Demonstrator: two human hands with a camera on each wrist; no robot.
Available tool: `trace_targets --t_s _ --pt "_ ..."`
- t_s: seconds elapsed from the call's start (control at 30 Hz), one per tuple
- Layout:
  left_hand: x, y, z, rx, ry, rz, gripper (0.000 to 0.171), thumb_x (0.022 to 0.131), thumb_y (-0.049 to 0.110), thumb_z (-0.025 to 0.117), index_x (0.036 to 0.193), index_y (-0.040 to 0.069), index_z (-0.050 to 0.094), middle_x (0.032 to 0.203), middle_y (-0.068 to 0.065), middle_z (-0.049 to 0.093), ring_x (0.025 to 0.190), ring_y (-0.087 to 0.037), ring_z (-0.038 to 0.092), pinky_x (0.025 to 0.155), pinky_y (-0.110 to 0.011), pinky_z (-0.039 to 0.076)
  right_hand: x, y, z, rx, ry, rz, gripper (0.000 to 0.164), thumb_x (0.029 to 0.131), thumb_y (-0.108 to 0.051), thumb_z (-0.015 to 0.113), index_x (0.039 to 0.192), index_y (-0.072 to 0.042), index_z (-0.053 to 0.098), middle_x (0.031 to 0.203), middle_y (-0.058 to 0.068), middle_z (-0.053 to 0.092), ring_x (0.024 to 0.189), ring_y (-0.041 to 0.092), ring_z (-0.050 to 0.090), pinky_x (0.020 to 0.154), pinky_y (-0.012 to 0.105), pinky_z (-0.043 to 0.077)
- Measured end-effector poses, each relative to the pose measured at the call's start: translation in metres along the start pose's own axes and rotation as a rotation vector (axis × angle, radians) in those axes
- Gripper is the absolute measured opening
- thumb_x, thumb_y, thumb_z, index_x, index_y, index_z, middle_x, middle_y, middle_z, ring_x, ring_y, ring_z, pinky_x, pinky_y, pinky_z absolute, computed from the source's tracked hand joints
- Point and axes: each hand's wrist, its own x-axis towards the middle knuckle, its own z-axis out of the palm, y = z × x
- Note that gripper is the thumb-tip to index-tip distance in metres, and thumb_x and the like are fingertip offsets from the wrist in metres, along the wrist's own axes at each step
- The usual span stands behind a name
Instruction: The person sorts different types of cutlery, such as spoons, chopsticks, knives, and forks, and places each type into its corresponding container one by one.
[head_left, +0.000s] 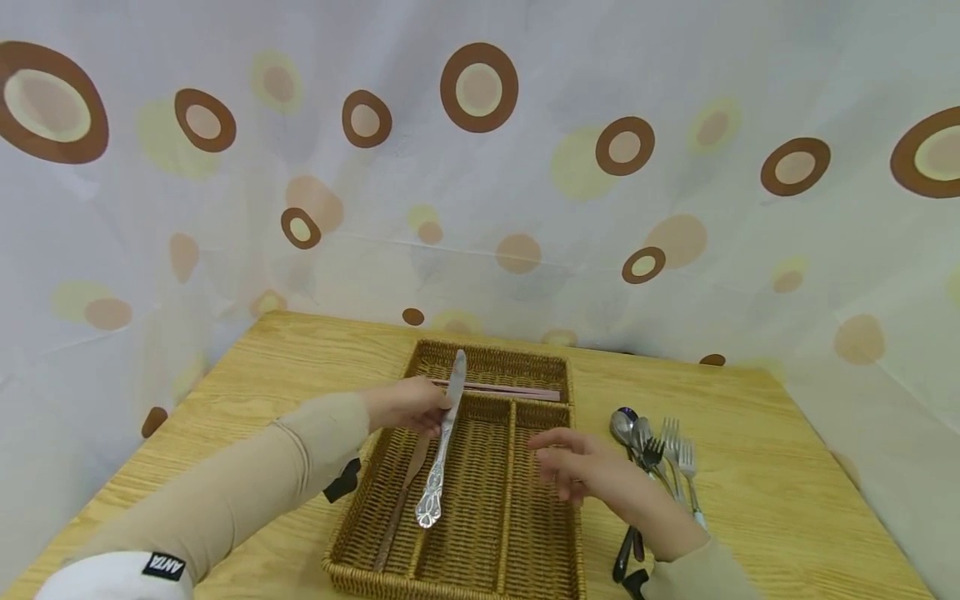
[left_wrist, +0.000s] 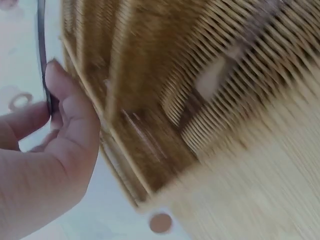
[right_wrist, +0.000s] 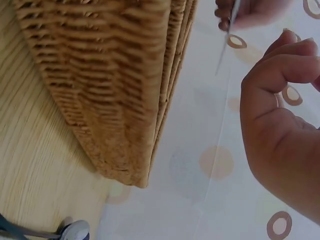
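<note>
My left hand (head_left: 411,406) pinches a silver table knife (head_left: 437,487) with an ornate handle, held above the left part of a woven cutlery tray (head_left: 578,533). In the left wrist view the knife (left_wrist: 41,35) appears as a thin strip between thumb and fingers. A brown knife (head_left: 396,512) lies in the tray's left compartment. Pinkish chopsticks (head_left: 517,390) lie across the back compartment. Over the right compartment hovers my right hand (head_left: 592,471), its fingers loosely bent and nothing in them; the right wrist view shows this hand (right_wrist: 285,110) apart from the tray's side.
Right of the tray, spoons (head_left: 622,426) and several forks (head_left: 687,460) lie in a loose pile on the wooden table (head_left: 757,483), partly behind my right forearm. A patterned cloth (head_left: 480,208) hangs beyond the table's back edge.
</note>
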Motion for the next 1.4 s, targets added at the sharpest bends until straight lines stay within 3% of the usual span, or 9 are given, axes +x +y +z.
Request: trace_targets --t_s 0.17,0.33,0.53,0.8,0.97,1.4 --pt "-0.003 -0.014 -0.015 0.107 -0.019 -0.065 0.024 0.098 0.013 0.043 0.104 -0.004 0.058 0.068 -0.001 0.053 0.056 -0.008 0.052 0.059 -0.020 0.049 -0.004 0.003 -0.008 0.005 -0.001 -0.006 0.050 0.098 -0.033 0.046 0.133 0.003 0.041 0.085 -0.002 0.059 0.058 0.006 0.049 0.053 0.023 0.040" --pt "-0.009 -0.018 -0.019 0.232 -0.037 -0.135 0.019 0.097 0.012 0.045 0.099 -0.002 0.058 0.068 -0.004 0.056 0.054 -0.008 0.055 0.055 -0.018 0.049 -0.004 0.004 -0.010 0.007 -0.005 -0.015 0.049 0.098 -0.032 0.045 0.131 0.004 0.042 0.084 -0.003 0.058 0.058 0.006 0.049 0.052 0.023 0.040" --pt "-0.010 -0.021 -0.011 0.374 -0.064 -0.165 0.018 0.096 0.010 0.045 0.088 0.000 0.058 0.066 -0.006 0.060 0.052 -0.008 0.056 0.055 -0.019 0.050 -0.004 0.006 -0.010 0.019 -0.013 -0.026 0.047 0.099 -0.031 0.044 0.130 0.004 0.042 0.084 -0.003 0.057 0.057 0.006 0.048 0.052 0.024 0.040" --pt "-0.004 -0.024 0.005 0.503 -0.042 -0.210 0.023 0.096 0.007 0.045 0.089 -0.003 0.064 0.056 -0.002 0.056 0.042 -0.005 0.049 0.044 -0.014 0.040 -0.004 0.009 -0.011 0.033 -0.019 -0.025 0.045 0.099 -0.031 0.044 0.128 0.003 0.043 0.084 -0.003 0.059 0.057 0.006 0.049 0.052 0.023 0.039" --pt "-0.002 -0.022 0.008 0.519 -0.040 -0.234 0.022 0.097 0.008 0.046 0.090 -0.003 0.064 0.055 -0.002 0.056 0.043 -0.005 0.050 0.044 -0.015 0.039 -0.005 0.011 -0.013 0.027 -0.010 -0.012 0.046 0.098 -0.032 0.046 0.129 0.003 0.044 0.085 -0.002 0.060 0.058 0.005 0.049 0.053 0.023 0.040" --pt "0.001 -0.025 0.002 0.446 -0.078 -0.246 0.021 0.096 0.006 0.047 0.086 -0.004 0.062 0.051 0.000 0.053 0.041 -0.004 0.046 0.041 -0.013 0.036 -0.007 0.013 -0.015 0.041 -0.008 -0.031 0.043 0.099 -0.030 0.044 0.127 0.002 0.045 0.083 -0.005 0.059 0.058 0.005 0.050 0.052 0.023 0.040"
